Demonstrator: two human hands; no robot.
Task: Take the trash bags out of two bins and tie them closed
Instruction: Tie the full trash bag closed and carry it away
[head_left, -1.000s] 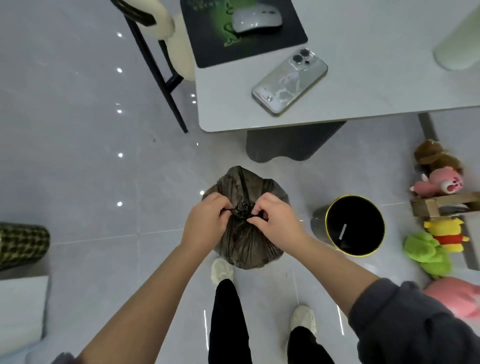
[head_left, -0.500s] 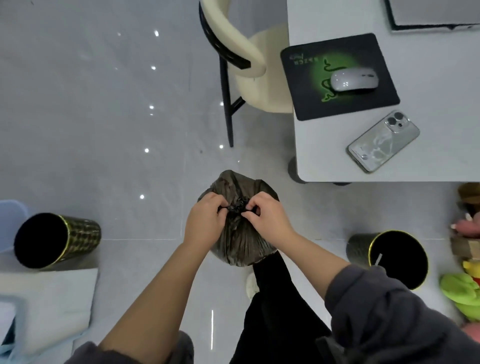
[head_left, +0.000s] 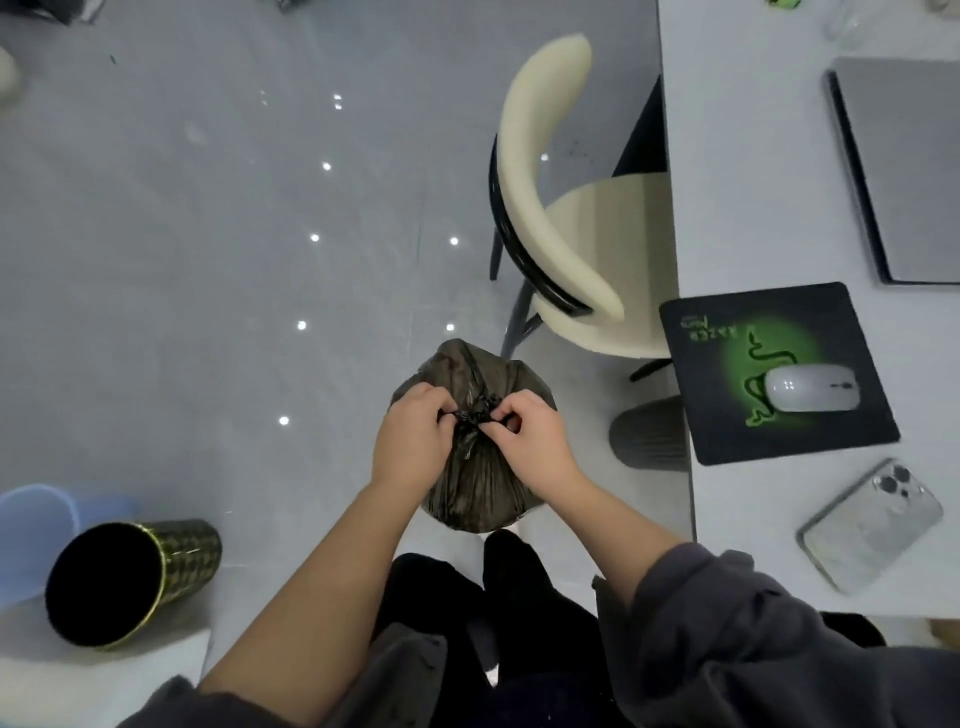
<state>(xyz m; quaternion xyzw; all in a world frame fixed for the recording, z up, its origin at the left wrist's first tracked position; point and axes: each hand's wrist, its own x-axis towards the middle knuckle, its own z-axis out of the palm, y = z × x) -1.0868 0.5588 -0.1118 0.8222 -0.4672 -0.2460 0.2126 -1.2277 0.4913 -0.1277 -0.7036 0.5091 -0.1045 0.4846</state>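
Head view: crinkled dark trash bag (head_left: 475, 488), knot (head_left: 475, 415) between left hand (head_left: 410, 441), right hand (head_left: 530, 441)

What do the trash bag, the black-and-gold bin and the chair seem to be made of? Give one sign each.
The trash bag: thin dark plastic film, slightly glossy; it gathers into fine creases. The bin: rigid, perhaps metal or hard plastic; shiny gold check on black, gold rim. The chair: cream padded upholstery, matt and smooth, possibly faux leather, on a black frame.

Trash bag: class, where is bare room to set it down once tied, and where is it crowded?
Bare floor lies left of the chair, beyond the black bin. Crowded: the table, with mouse pad, phone, laptop.
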